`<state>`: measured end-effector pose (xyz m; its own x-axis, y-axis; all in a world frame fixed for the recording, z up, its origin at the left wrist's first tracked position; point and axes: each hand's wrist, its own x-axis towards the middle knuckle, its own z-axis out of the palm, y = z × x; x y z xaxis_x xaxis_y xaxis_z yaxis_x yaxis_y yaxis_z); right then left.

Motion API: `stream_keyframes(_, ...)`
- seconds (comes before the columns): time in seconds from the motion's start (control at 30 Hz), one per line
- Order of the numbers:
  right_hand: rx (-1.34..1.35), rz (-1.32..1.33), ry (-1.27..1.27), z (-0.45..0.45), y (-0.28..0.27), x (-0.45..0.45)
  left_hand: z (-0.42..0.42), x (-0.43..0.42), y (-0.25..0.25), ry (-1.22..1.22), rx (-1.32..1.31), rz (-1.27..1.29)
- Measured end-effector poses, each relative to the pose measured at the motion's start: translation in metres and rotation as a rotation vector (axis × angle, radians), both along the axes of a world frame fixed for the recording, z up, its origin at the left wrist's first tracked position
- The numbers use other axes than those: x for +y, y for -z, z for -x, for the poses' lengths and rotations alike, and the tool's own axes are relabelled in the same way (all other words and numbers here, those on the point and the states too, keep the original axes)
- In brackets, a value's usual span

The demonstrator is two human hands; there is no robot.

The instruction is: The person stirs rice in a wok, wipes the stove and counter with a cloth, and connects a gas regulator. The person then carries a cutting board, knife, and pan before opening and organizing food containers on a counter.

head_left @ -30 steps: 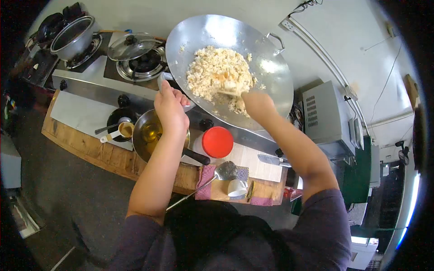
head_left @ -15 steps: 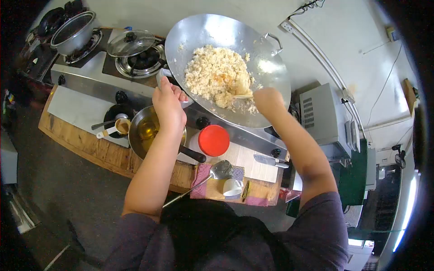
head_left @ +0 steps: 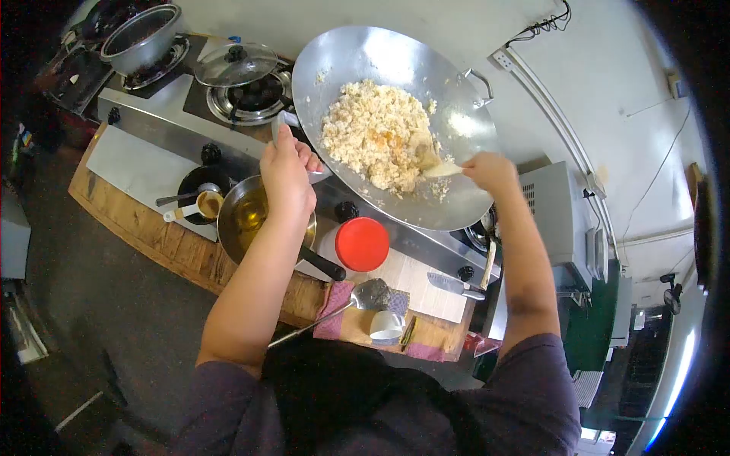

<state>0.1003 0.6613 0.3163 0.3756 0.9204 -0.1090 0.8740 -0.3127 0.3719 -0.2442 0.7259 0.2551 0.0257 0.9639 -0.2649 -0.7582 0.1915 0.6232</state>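
A large metal wok point(head_left: 395, 57) holds a heap of pale, clumpy, rice-like food point(head_left: 372, 125) with an orange-brown patch on it. My left hand point(head_left: 290, 171) is closed around the wok's near-left handle point(head_left: 319, 176), the grip partly hidden by the fingers. In my right hand point(head_left: 490, 173) is a light wooden spatula point(head_left: 445, 169), held closed over the wok's right side. Its blade rests against the right part of the heap, partly covered by food.
Below the wok are a pan of yellow oil point(head_left: 251, 213), a red-lidded container point(head_left: 362, 245), a knife point(head_left: 449, 284), a metal ladle point(head_left: 370, 295) and a white cup point(head_left: 387, 325). A glass lid point(head_left: 236, 64) and a grey pot point(head_left: 142, 38) sit on the left burners.
My right hand has moved right and slightly down, drawing the spatula back so more of it shows. My left hand keeps its grip on the handle. The view has shifted slightly.
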Motion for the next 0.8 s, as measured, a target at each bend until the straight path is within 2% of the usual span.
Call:
stream_keyframes(0.07, -0.078, 0.158, 0.096, -0.031, -0.035, 0.004, -0.001, 0.002, -0.003, -0.003, 0.016, 0.014)
stream_keyframes(0.17, -0.089, 0.386, 0.033, -0.084, -0.025, 0.017, -0.001, 0.001, -0.011, -0.011, 0.040, 0.083)
stream_keyframes(0.27, 0.292, 0.195, 0.082, -0.086, 0.032, 0.036, -0.002, -0.001, -0.009, -0.032, 0.037, 0.035)
stream_keyframes(0.37, 0.088, 0.139, -0.176, -0.088, 0.002, 0.037, 0.000, 0.001, -0.008, -0.008, 0.016, 0.047)
stream_keyframes(0.47, -0.004, 0.049, 0.073, -0.125, -0.035, 0.036, -0.001, 0.001, -0.009, -0.024, 0.043, 0.048)
stream_keyframes(0.57, -0.152, 0.019, -0.300, -0.159, 0.025, 0.059, -0.001, 0.002, -0.002, -0.035, 0.038, -0.003)
stream_keyframes(0.67, 0.056, -0.003, -0.220, -0.088, 0.007, 0.085, 0.001, 0.002, -0.003, -0.019, 0.030, 0.011)
stream_keyframes(0.7, -0.065, -0.081, -0.286, -0.086, -0.006, 0.096, 0.001, 0.002, -0.004, -0.032, -0.002, 0.035)
stream_keyframes(0.8, -0.293, -0.167, -0.108, -0.109, -0.033, 0.133, -0.004, -0.003, -0.011, -0.067, 0.040, 0.062)
